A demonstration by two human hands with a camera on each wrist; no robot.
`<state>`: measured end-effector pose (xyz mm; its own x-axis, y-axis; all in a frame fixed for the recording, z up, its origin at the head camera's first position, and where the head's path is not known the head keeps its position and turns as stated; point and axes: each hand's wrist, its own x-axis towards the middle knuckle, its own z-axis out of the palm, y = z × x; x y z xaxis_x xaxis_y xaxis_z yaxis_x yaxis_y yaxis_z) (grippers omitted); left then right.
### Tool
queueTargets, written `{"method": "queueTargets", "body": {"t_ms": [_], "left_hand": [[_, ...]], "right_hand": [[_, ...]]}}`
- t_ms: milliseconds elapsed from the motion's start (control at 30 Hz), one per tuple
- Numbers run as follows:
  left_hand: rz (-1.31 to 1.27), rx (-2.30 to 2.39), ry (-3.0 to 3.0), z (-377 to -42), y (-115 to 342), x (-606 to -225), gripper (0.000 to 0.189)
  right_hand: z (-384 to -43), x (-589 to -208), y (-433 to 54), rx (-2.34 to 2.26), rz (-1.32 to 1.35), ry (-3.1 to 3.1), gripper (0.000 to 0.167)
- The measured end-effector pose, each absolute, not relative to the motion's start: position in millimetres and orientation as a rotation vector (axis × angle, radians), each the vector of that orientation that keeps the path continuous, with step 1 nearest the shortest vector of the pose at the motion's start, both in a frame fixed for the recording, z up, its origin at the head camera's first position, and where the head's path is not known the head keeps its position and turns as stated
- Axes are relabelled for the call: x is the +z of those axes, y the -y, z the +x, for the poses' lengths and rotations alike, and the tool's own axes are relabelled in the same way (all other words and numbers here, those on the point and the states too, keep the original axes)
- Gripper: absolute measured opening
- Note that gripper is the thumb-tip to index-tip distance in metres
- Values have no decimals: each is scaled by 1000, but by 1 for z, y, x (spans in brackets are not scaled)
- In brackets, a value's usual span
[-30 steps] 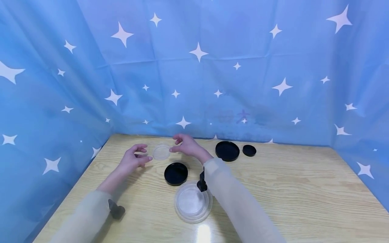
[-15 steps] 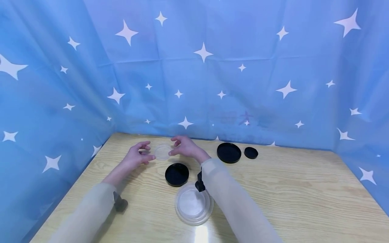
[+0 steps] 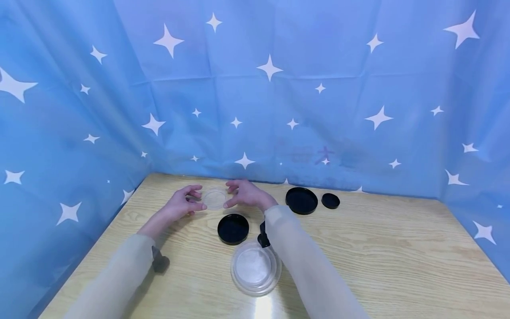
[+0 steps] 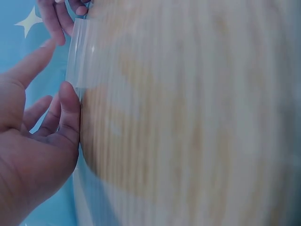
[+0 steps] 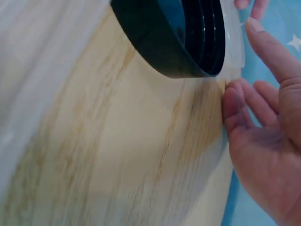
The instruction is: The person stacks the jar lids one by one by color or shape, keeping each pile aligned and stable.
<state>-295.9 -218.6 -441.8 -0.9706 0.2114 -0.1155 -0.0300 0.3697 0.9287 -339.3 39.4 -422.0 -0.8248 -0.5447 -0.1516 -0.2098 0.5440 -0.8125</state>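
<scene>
A small clear round plastic dish (image 3: pixel 215 200) sits toward the back left of the table, between both hands. My left hand (image 3: pixel 182 204) is at its left side, thumb tip right at the rim and fingers loosely bent. On the opposite side is my right hand (image 3: pixel 246 195), its thumb and fingertips near the rim. In the left wrist view the dish wall (image 4: pixel 83 54) shows just beyond the left hand (image 4: pixel 42 122). The right wrist view has the right hand (image 5: pixel 263 117) with relaxed fingers, beside a black round lid (image 5: pixel 174 42) that partly covers the dish.
Nearer the front lies a stack of larger clear round pieces (image 3: pixel 255 268), partly under the right sleeve. A larger black lid (image 3: pixel 301 200) and a small black lid (image 3: pixel 330 201) rest at the back. A blue star-patterned curtain (image 3: pixel 271 110) borders the wooden table (image 3: pixel 390 248).
My left hand has moved right, closer to the dish. My right thumb has lowered along the dish's right side. The view has shifted slightly; the lids and stack stay in place.
</scene>
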Motion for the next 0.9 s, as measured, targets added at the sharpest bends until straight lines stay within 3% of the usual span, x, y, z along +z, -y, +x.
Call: {"method": "queueTargets", "body": {"t_ms": [900], "left_hand": [[238, 1505, -2511, -301, 216, -446, 74]], "right_hand": [[-339, -427, -30, -1110, -721, -2367, 66]]}}
